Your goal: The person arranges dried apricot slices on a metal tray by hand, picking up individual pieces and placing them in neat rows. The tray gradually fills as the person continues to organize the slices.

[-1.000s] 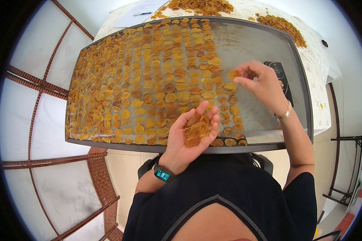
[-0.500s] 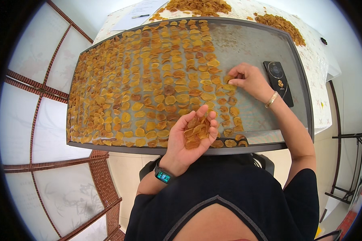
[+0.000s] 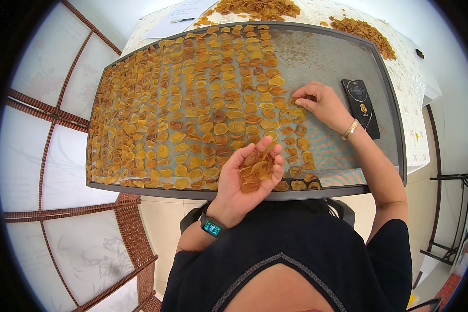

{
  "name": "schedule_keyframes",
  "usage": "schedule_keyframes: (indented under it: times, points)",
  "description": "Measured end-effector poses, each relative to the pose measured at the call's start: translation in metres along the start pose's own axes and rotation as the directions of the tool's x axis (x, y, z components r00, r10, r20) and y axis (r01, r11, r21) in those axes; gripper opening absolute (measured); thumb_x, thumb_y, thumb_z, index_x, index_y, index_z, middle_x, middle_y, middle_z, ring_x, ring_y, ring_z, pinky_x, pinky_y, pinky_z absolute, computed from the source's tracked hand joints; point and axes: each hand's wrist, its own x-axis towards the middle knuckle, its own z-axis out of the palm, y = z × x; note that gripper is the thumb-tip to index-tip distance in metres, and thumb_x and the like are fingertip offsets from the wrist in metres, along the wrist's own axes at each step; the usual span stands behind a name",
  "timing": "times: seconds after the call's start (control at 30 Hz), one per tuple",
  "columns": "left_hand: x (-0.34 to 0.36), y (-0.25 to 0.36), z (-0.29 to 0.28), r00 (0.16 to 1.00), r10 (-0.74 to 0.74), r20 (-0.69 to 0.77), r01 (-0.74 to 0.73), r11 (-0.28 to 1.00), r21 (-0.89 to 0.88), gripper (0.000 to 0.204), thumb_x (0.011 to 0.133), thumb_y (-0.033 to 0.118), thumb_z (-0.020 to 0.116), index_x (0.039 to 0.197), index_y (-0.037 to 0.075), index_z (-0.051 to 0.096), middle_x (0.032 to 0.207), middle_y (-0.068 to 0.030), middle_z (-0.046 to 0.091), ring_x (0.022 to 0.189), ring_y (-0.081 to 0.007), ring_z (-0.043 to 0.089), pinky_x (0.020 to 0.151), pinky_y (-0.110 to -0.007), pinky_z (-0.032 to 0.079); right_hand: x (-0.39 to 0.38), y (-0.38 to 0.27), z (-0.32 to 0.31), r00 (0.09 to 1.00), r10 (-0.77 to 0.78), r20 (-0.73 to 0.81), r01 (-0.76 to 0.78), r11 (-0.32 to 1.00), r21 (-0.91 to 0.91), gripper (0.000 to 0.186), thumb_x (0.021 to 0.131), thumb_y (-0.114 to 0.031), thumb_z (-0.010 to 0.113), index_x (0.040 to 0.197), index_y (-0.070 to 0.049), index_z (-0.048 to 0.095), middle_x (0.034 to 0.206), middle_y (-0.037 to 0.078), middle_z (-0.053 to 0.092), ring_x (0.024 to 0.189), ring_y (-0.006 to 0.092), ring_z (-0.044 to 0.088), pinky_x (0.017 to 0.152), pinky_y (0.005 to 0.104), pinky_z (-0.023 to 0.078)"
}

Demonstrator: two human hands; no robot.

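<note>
Thin, curled, amber-brown dried slices (image 3: 220, 128) lie in close rows over the left and middle of a dark-framed mesh tray (image 3: 327, 62). My left hand (image 3: 243, 174), palm up and cupped above the near edge, cradles a small heap of loose slices (image 3: 256, 170). At the right end of the rows, my right hand (image 3: 320, 104) has its thumb and index finger pinched together at a slice (image 3: 291, 102) on the mesh. Just below the thumb lies a yellower slice (image 3: 298, 112). The fingertips partly cover what they touch.
A black phone (image 3: 360, 106) rests on the tray's right side, near my right wrist. Beyond the far rim, two heaps of slices (image 3: 257, 8) (image 3: 366, 34) sit on a white patterned tablecloth (image 3: 408, 78). Paper (image 3: 166, 23) with a pen (image 3: 182, 21) lies at the far left. A folding screen (image 3: 62, 156) stands left.
My right fingertips have shifted slightly up and left, uncovering the yellower slice below the thumb. My left hand stays cupped around its heap, almost unmoved.
</note>
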Motion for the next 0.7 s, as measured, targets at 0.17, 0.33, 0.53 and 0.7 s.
schedule_keyframes:
  times: [0.17,0.33,0.53,0.7]
  points:
    - [0.000,0.000,-0.001,1.000,0.001,0.017,-0.001,1.000,0.008,0.037,0.101,0.021,0.047,0.131,0.003,0.057,0.129,-0.0183,0.058,0.113,-0.0318,0.058,0.098,-0.041,0.050,0.000,0.004,0.002,0.999,-0.053,0.011,0.053,0.998,0.031,0.015,0.087,-0.010,0.071,0.100,-0.003,0.072,0.092,0.010,0.065,0.080,0.0209,0.064,0.074,0.0322,0.051]
    - [0.000,-0.005,0.011,0.999,0.042,-0.025,-0.041,0.998,0.048,0.040,0.099,0.017,0.049,0.136,0.006,0.055,0.143,-0.0158,0.052,0.127,-0.0313,0.051,0.108,-0.042,0.043,-0.005,-0.012,-0.001,0.999,-0.028,-0.032,0.028,1.000,-0.007,0.018,0.088,-0.009,0.069,0.105,-0.003,0.070,0.092,0.009,0.064,0.076,0.0192,0.060,0.071,0.0315,0.050]
    - [0.002,-0.013,0.021,0.995,0.093,0.020,-0.094,0.990,0.106,0.050,0.099,0.020,0.042,0.146,0.004,0.043,0.146,-0.0166,0.047,0.134,-0.0323,0.045,0.117,-0.045,0.031,-0.036,-0.074,-0.001,0.975,-0.223,0.001,0.221,0.966,0.133,0.018,0.085,-0.006,0.070,0.103,-0.003,0.069,0.091,0.008,0.063,0.080,0.0202,0.060,0.074,0.0332,0.050]
    - [0.003,-0.008,0.009,0.994,0.048,0.102,-0.049,0.999,0.008,0.052,0.100,0.023,0.038,0.149,0.007,0.040,0.151,-0.0145,0.043,0.135,-0.0305,0.044,0.117,-0.045,0.030,-0.059,-0.108,0.006,0.846,-0.526,0.083,0.520,0.850,0.087,0.020,0.078,-0.007,0.075,0.097,-0.007,0.070,0.092,0.008,0.061,0.086,0.0270,0.059,0.078,0.0361,0.050]
